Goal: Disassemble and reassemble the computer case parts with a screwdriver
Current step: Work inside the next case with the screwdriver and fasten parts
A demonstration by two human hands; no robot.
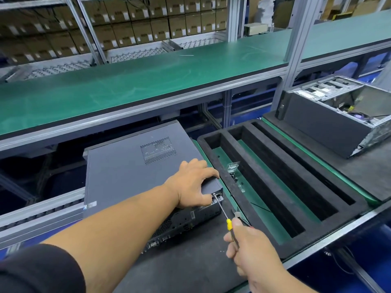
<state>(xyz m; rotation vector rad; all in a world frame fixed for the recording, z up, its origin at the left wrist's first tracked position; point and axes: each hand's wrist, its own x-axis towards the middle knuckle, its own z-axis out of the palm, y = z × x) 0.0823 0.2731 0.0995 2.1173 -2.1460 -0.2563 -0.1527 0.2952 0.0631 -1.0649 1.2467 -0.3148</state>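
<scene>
At far left a dark sleeve (pixel 40 269) covers the upper part of the left arm, which reaches forward across a dark grey computer case (pixel 131 172) lying flat on the dark desk (pixel 190 269). A small silvery sticker (pixel 90 205) sits on the case's near left corner, its writing too blurred to read, and a perforated vent patch (pixel 158 150) lies just beyond the left hand (pixel 195 185). That hand's grip is closed over the case's near right corner, fingers curled over the top edge and thumb against the rear panel. Right beside the thumb, the metal tip of a screwdriver (pixel 222 210) touches the rear panel at that corner; its thin shaft slants down and to the right to a yellow and black handle. The right hand (pixel 251 248) holds that handle in a closed grip, thumb laid along it. Just right of both grips stands a black foam tray (pixel 281 187) with long slots over green matting, and a small clear bag of screws (pixel 233 172) lies in the slot nearest the left hand. Well beyond, at far right, an opened computer chassis (pixel 338 115) rests on the desk. No brand name is legible anywhere.
</scene>
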